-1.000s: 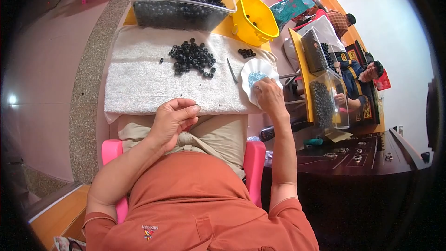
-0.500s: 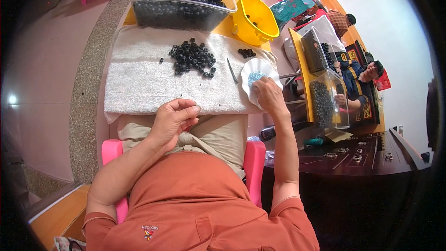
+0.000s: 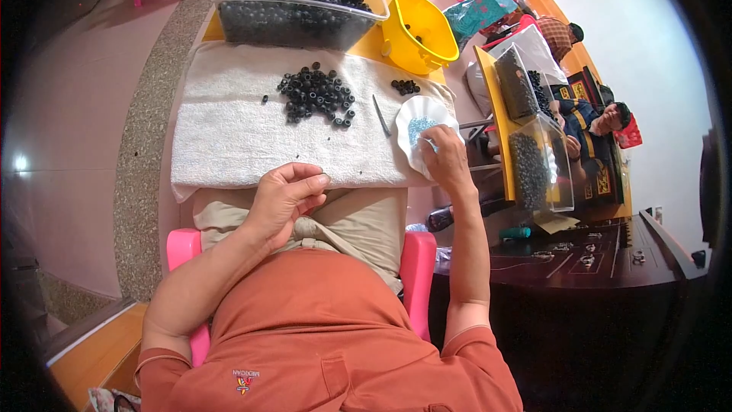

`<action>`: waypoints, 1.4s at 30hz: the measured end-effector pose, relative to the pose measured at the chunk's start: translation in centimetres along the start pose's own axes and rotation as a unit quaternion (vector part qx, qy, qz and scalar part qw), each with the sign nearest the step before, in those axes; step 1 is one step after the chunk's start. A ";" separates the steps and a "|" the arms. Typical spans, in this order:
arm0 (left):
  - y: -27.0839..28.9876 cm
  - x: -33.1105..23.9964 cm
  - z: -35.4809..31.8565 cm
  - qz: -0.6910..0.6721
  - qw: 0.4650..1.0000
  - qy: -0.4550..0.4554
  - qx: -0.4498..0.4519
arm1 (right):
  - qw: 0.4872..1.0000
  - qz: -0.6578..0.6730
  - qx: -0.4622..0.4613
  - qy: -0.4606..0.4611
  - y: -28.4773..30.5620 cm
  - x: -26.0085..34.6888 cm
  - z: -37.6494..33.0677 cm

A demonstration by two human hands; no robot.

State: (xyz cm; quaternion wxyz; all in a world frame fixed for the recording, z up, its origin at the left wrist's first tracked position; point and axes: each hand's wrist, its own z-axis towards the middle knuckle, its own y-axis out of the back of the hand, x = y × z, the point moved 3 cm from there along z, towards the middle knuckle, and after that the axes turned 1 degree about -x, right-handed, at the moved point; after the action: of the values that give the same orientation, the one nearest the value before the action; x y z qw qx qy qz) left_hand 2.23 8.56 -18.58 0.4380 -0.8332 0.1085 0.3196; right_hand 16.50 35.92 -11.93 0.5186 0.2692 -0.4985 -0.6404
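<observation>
My left hand (image 3: 284,197) is closed in a pinch at the towel's near edge. What its thumb and forefinger hold is too small to make out. At the right, my right hand (image 3: 447,157) is over a white wavy-rimmed dish (image 3: 407,116), its fingers drawn together at the small light-blue bits (image 3: 418,127) inside. I cannot tell whether they hold any. Beside the dish lie thin dark tweezers (image 3: 381,115). Farther off on the white towel (image 3: 229,145) sit a heap of black ring-shaped pieces (image 3: 313,95) and a smaller black cluster (image 3: 405,88).
A clear bin of black pieces (image 3: 297,27) and a yellow basket (image 3: 396,38) stand beyond the towel. Pink chair arms (image 3: 418,275) flank me. To the right, another person (image 3: 583,133) sits behind clear boxes (image 3: 528,172); a dark table (image 3: 526,263) is nearer.
My right hand has shifted slightly right, its fingertips pulling back from the middle of the blue bits. My left hand stays in place. The other person's hand has moved.
</observation>
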 end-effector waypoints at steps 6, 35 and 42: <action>0.0 0.0 0.0 0.005 1.000 0.002 0.000 | 0.994 0.095 -0.057 -0.024 0.0 -0.9 -0.3; -0.5 -0.1 -0.2 0.000 1.000 0.004 0.026 | 0.750 0.643 0.107 -0.115 -3.1 11.8 -2.0; -0.8 -0.6 -0.6 -0.037 0.997 0.001 0.074 | 0.730 0.669 0.091 -0.104 -5.3 13.3 -1.7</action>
State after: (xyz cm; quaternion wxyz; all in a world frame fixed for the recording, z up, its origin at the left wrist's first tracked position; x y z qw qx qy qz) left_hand 2.41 8.49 -17.36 0.5101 -0.8020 0.1012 0.2937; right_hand 11.66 22.74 -15.08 0.7305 -0.1567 -0.6567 -0.1027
